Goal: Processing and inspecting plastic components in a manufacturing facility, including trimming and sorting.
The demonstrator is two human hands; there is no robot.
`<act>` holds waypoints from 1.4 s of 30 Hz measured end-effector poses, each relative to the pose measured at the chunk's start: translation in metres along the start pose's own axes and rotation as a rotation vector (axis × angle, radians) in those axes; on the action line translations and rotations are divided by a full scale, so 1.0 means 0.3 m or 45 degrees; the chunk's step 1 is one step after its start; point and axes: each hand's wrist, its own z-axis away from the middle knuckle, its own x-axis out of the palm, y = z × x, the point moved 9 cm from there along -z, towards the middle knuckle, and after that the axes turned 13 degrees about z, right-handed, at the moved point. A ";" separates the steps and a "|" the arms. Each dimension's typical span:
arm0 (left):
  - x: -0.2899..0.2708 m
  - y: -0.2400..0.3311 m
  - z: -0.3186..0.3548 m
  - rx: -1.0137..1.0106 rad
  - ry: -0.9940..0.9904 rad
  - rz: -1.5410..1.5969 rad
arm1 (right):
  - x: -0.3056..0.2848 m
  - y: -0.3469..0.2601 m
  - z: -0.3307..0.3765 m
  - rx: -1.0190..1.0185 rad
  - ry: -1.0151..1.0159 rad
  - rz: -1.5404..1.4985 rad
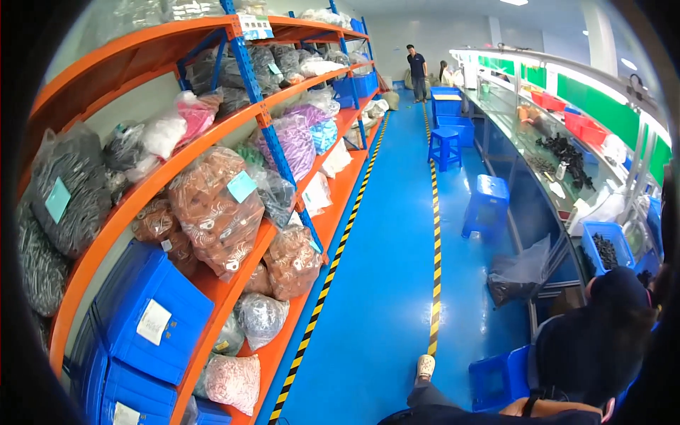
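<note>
My left hand is out of the picture. At the lower right edge a bare forearm with a dark wristband (559, 408) comes in, seemingly my right arm; its fingers are cut off or hidden, so whether they hold anything does not show. Close by is a blue plastic stool (499, 379), beside a person in dark clothing (591, 347) bent toward the workbench. My foot in a light clog (425, 367) stands on the blue floor near the striped yellow-and-black line (435, 283).
Orange-and-blue shelving (244, 64) runs along the left, loaded with bagged goods (216, 205) and blue bins (152, 312). Stools (487, 202) and a clear bag (520, 273) stand beside the long workbench (524, 142). A person (416, 71) stands at the aisle's far end.
</note>
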 end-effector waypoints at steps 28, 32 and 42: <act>-1.346 1.292 -0.974 0.117 -0.353 -0.753 | -2.584 -0.476 0.460 -0.228 1.417 -0.232; -1.548 1.389 -1.072 0.097 -0.448 -0.797 | -2.723 0.273 0.467 0.791 1.835 0.744; -1.990 1.789 -1.619 -0.013 -0.464 -0.933 | -3.607 0.291 0.618 0.602 1.466 1.051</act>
